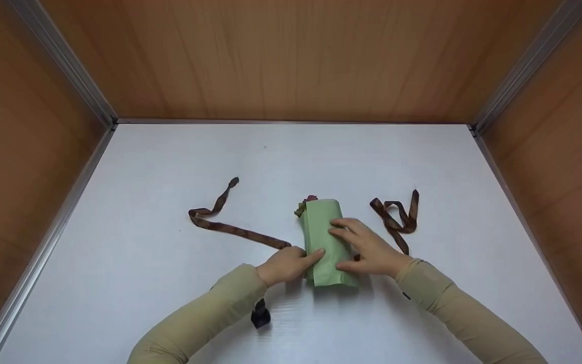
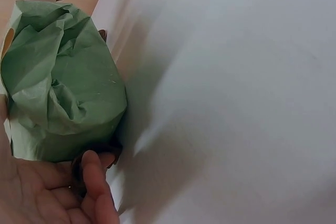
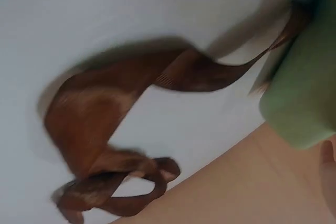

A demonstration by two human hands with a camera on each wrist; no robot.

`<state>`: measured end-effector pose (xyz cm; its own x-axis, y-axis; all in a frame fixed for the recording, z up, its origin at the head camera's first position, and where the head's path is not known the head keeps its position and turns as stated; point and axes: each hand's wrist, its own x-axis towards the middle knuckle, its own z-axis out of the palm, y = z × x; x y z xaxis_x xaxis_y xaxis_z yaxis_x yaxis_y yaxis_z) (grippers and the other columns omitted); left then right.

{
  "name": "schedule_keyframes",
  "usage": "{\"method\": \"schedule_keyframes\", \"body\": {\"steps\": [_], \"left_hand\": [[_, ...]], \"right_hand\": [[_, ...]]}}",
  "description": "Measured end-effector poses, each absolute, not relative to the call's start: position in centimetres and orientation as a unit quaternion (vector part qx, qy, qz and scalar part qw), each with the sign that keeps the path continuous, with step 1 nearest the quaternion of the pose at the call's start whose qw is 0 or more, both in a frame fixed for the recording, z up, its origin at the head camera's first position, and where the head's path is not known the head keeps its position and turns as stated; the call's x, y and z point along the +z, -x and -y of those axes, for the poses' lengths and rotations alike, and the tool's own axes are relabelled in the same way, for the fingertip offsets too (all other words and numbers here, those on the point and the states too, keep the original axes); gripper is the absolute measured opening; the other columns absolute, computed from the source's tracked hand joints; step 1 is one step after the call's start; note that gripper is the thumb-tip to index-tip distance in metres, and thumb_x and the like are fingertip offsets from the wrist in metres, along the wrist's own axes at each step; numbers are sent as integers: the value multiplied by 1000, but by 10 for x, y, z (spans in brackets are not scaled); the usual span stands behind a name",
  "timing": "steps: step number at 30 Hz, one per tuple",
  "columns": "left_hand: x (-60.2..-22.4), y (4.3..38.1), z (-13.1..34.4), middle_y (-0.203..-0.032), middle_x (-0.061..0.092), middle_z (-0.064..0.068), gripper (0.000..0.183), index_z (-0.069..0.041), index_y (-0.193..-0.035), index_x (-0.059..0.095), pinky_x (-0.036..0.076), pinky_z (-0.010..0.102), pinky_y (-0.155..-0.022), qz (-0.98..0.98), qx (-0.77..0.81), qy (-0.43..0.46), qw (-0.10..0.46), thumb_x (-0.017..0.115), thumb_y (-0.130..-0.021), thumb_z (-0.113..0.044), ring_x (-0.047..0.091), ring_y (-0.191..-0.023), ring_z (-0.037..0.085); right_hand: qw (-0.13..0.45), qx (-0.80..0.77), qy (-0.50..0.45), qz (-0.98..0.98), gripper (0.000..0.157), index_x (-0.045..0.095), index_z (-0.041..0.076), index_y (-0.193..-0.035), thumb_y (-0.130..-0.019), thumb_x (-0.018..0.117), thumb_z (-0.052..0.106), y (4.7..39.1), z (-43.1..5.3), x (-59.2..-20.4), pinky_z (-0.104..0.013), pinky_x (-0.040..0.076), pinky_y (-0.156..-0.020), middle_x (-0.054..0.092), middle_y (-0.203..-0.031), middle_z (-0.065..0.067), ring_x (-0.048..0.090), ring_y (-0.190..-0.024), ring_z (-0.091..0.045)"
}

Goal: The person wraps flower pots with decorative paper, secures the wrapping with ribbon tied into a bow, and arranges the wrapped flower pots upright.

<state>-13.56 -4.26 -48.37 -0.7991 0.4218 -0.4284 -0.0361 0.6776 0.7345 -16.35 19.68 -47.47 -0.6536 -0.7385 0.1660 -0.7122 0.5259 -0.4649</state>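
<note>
A flower bouquet in light green paper [image 1: 324,237] lies near the middle of the white table, small reddish blooms [image 1: 311,198] showing at its far end. Its crumpled near end faces the left wrist camera. My left hand [image 1: 288,264] holds the bundle's left side, thumb on top of the paper and fingers low beside it. A dark stretch of brown ribbon [image 2: 79,174] runs between those fingers. Spread fingers of my right hand [image 1: 367,247] rest on the bundle's right side. The ribbon's right length [image 3: 100,114] lies twisted beside the bouquet, partly hidden by it.
To the left, the ribbon's other length [image 1: 240,232] stretches across the white table [image 1: 144,177] in a bent line. Wooden panels [image 1: 291,60] in metal frames wall the back and both sides. A small black object [image 1: 260,318] shows under the left forearm.
</note>
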Motion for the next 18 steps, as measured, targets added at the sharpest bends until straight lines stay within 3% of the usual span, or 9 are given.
{"method": "schedule_keyframes", "body": {"steps": [6, 10, 14, 18], "left_hand": [[-484, 138, 44, -53, 40, -6, 59, -17, -64, 49, 32, 25, -50, -861, 391, -126, 299, 32, -93, -66, 36, -48, 11], [-480, 141, 51, -61, 52, -1, 60, -12, -73, 60, 36, 25, -53, -866, 397, -120, 278, 34, -96, -60, 43, -53, 11], [-476, 148, 66, -73, 62, 5, 53, -4, -87, 69, 42, 28, -58, -880, 404, -100, 229, 41, -98, -48, 50, -60, 13], [-479, 159, 88, -82, 65, 6, 34, -3, -91, 71, 48, 34, -69, -906, 381, -93, 158, 53, -96, -32, 57, -72, 17]], "right_hand": [[38, -263, 461, -847, 77, 46, 13, -139, -77, 71, 52, 160, -176, -482, -52, 29, -109, 36, -148, -5, 27, -139, -28], [-11, -252, 477, -842, 71, 50, 13, -134, -75, 75, 43, 161, -173, -491, -52, 33, -107, 40, -144, -7, 32, -135, -29], [-47, -249, 478, -841, 67, 51, 14, -131, -74, 78, 35, 160, -171, -496, -51, 35, -106, 44, -141, -7, 35, -133, -31], [-39, -250, 464, -849, 66, 50, 15, -132, -75, 78, 32, 159, -170, -497, -51, 33, -108, 43, -142, -6, 33, -134, -30]]}}
